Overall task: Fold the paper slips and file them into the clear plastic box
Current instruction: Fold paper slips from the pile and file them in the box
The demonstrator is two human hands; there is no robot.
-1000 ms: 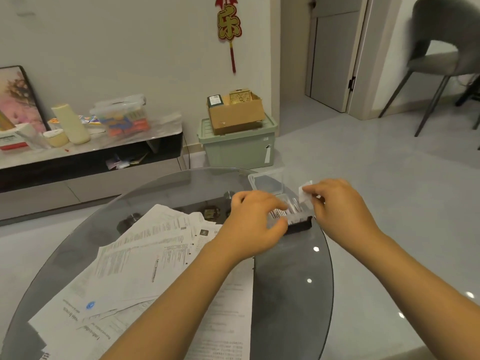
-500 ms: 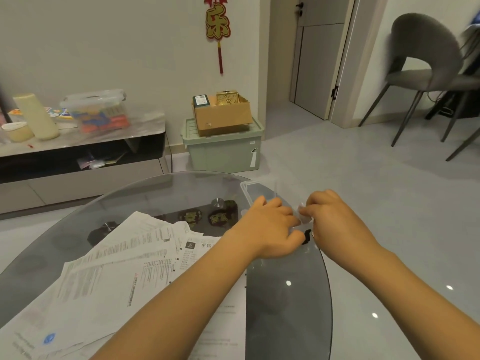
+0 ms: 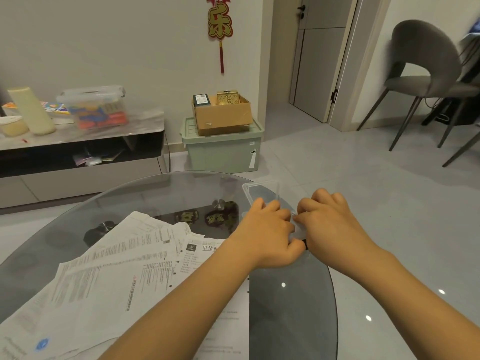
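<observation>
Clear, thin-walled rectangular plastic box (image 3: 262,187) sits at the far right edge of the round smoked-glass table (image 3: 155,193), its long axis running away from the person. Both hands cover its near end: left hand (image 3: 270,229) and right hand (image 3: 335,224) curl over it, fingers bent; what they grip is hidden. White printed paper sheets (image 3: 111,276) lie fanned to the left.

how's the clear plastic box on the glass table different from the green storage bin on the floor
The clear plastic box is see-through and sits on the glass table with its lid open; the green storage bin is opaque, stands on the floor and is closed. The clear box looks smaller, with the left hand and right hand over it; the bin carries a cardboard box. Both are lidded plastic containers.
</observation>
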